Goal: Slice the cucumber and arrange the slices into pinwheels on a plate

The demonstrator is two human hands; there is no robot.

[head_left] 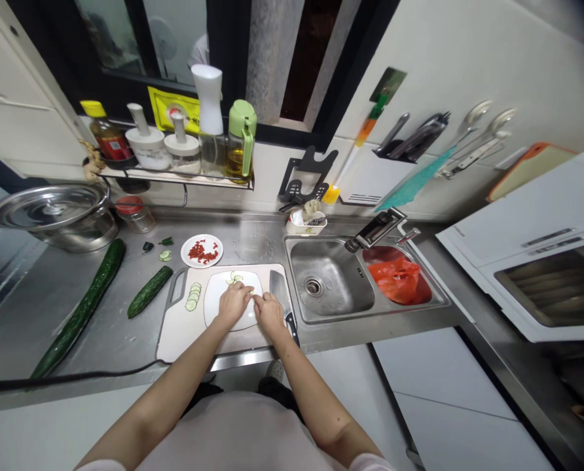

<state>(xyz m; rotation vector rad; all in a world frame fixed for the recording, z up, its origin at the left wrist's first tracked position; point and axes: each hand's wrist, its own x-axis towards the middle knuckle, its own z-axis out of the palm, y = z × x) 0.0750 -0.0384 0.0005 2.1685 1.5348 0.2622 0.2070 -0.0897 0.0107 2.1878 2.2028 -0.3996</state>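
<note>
My left hand (233, 305) and my right hand (269, 313) meet over a white square plate (214, 306), fingertips pinched close together. A bit of pale green shows at the fingertips, seemingly a cucumber slice, mostly hidden by the fingers. Several cucumber slices (234, 278) lie at the plate's far edge. Under the plate is a beige cutting board (177, 333). On its left part rests an overlapping row of cucumber slices (193, 296). A kitchen knife (278, 288) lies along its right edge, handle towards me. Beyond the board, a small round plate (187, 252) holds chopped red pieces.
Left of the board lie a cut cucumber (149, 292) and a long whole cucumber (83, 307), near a lidded steel pot (76, 232). A double sink (334, 317) is at the right, with a red plastic bag (397, 280). Bottles and jars stand on a rack (174, 175).
</note>
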